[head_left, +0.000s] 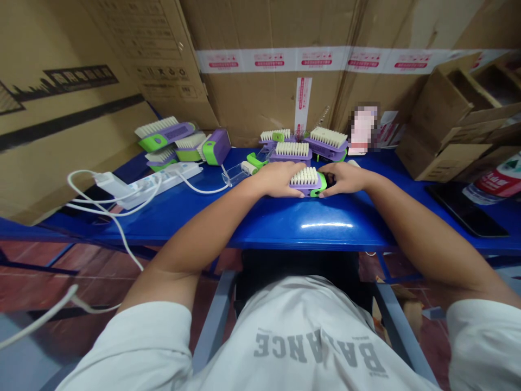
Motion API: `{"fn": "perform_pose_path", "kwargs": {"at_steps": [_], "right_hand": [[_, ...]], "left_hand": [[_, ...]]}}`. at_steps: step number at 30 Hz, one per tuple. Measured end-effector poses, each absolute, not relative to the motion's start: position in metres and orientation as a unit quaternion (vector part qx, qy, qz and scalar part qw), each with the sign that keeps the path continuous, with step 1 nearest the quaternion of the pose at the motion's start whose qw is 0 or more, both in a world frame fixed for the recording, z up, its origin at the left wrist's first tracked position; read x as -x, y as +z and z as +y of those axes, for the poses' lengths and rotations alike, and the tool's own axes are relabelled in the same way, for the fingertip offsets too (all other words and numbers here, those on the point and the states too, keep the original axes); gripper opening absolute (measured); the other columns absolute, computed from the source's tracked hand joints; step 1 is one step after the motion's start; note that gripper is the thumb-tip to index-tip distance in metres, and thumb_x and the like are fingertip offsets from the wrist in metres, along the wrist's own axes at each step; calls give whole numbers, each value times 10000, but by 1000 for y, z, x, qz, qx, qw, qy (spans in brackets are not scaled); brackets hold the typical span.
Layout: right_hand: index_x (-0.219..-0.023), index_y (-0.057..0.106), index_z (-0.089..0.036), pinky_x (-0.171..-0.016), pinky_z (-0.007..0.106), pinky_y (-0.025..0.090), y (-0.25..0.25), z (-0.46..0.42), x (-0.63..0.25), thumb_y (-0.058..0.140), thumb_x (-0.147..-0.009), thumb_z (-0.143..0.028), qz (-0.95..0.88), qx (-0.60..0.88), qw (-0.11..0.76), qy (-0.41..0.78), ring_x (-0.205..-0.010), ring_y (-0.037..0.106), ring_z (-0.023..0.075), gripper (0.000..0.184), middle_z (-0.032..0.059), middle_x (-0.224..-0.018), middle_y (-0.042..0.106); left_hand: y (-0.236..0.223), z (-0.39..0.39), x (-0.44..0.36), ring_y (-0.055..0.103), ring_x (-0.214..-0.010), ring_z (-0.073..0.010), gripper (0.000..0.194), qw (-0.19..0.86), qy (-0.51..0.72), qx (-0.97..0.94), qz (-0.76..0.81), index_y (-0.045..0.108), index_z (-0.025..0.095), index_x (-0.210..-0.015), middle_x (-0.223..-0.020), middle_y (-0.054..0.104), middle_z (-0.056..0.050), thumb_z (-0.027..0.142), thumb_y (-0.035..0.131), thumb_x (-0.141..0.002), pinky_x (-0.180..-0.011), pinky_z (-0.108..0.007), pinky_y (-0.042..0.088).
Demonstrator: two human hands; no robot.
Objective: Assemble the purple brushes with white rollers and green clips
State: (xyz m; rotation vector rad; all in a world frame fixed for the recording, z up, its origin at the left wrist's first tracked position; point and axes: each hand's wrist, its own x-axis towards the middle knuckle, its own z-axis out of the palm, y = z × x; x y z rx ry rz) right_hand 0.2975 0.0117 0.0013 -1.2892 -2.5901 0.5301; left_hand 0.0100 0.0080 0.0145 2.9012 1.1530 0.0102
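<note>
A purple scrubbing brush (306, 185) with cream bristles and a green end lies on the blue table (280, 228), its bristles facing up. My left hand (277, 179) grips its left end, and my right hand (341, 178) is wrapped over its green end. Just beyond my left hand lie a transparent plastic case (236, 174) and a green clip (256, 160). Several similar brushes stand close behind, including one (292, 153) directly beyond my hands and another (325, 144) to its right.
More brushes (163, 136) sit at the far left by a white power strip (163, 184) with white cables. A phone (466, 209) and a bottle (494, 184) lie at the right. Cardboard boxes (448, 122) line the back.
</note>
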Motion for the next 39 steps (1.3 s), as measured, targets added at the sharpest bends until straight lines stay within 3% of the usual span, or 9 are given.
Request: {"fn": "perform_pose_path", "kwargs": {"at_steps": [39], "right_hand": [[-980,721,-218,-730,369,471,2,10,-293,904,-689,-833,-877,435,97,179,-791,655,251,705,78,-923,780]], "left_hand": [[16,6,-10,685,-1527,-416,951,14,8,-931,366,460,228,-1778,-1710,674,-184,683,761,-998,-1240,-498,568]]}}
